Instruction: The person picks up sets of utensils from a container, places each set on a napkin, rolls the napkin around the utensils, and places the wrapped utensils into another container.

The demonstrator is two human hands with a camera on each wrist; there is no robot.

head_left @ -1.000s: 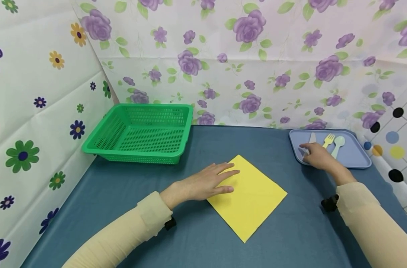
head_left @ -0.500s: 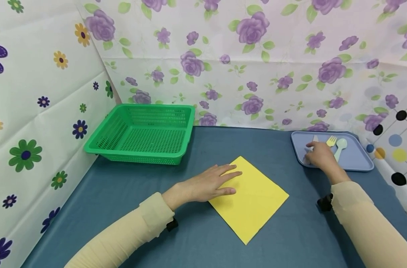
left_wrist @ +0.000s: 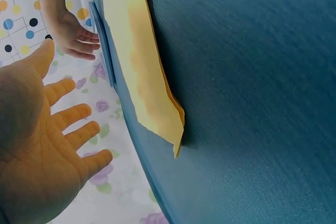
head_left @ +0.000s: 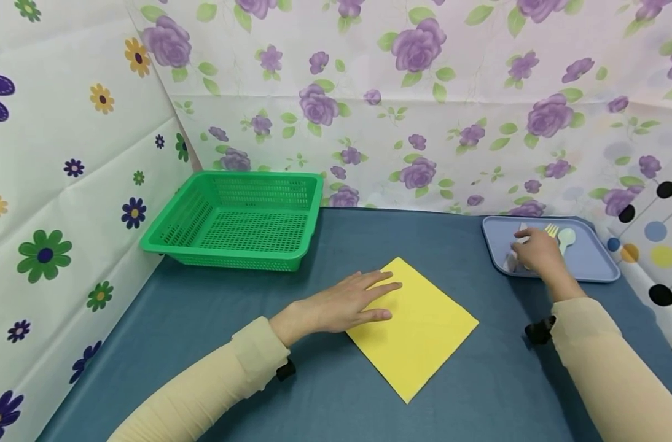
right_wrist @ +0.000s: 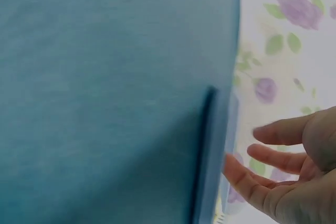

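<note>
In the head view my left hand [head_left: 336, 304] hovers over the left corner of a yellow folded square sheet, like a napkin [head_left: 419, 334]. Its fingers are spread and hold nothing; the left wrist view shows the bare palm [left_wrist: 47, 145] apart from the sheet. My right hand [head_left: 542, 253] is above a light blue tray [head_left: 596, 265], over a whitish knife [head_left: 511, 263] that it partly hides. Thumb and fingers stand apart in the right wrist view, with nothing seen between them. Beside that hand lie a yellow fork [head_left: 551, 229] and a pale green spoon [head_left: 566, 236].
A green perforated basket [head_left: 231, 259] stands at the back left of the blue-covered table [head_left: 325, 393]. Flower-printed sheets [head_left: 369, 73] rise behind and at the left. A dotted sheet [head_left: 662, 255] borders the right side, close to the tray.
My right hand has shifted slightly right over the tray, and its extended index finger has bent. More of the fork is covered. The left hand stays over the yellow sheet.
</note>
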